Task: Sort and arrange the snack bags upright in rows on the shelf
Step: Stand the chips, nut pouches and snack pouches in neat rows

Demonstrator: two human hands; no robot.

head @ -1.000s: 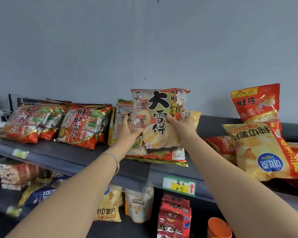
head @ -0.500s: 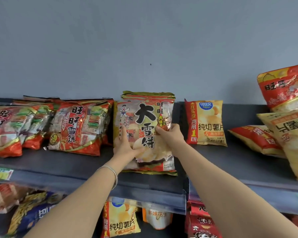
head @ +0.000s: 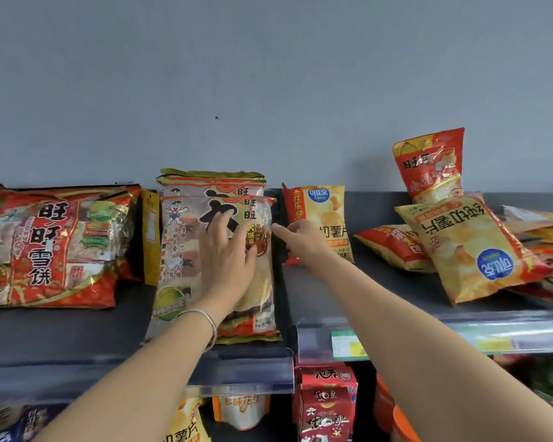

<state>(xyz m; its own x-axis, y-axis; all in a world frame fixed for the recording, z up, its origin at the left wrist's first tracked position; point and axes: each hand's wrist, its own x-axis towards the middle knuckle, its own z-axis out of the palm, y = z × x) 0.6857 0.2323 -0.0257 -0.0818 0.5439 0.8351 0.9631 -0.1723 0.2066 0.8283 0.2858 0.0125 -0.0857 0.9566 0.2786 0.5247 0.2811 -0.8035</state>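
A large clear-and-red rice cracker bag [head: 186, 250] stands upright on the grey shelf [head: 61, 327], leaning on more bags of the same kind behind it. My left hand [head: 229, 250] lies flat on its front with straight fingers. My right hand [head: 300, 239] is just off the bag's right edge, its fingers reaching toward the bag and in front of a small yellow chip bag [head: 321, 202] that stands upright. A row of red rice cracker bags [head: 51, 247] leans at the left.
At the right, a yellow chip bag [head: 470, 247] lies upside down over a red bag [head: 393, 247], and a red snack bag [head: 431, 164] stands behind them. Price tags [head: 345, 344] line the shelf edge. More snacks and red cartons [head: 328, 406] fill the lower shelf.
The large rice cracker bag has been set down upright against the others. My left hand went from gripping its side to lying flat on its front, and my right hand came off to the right.
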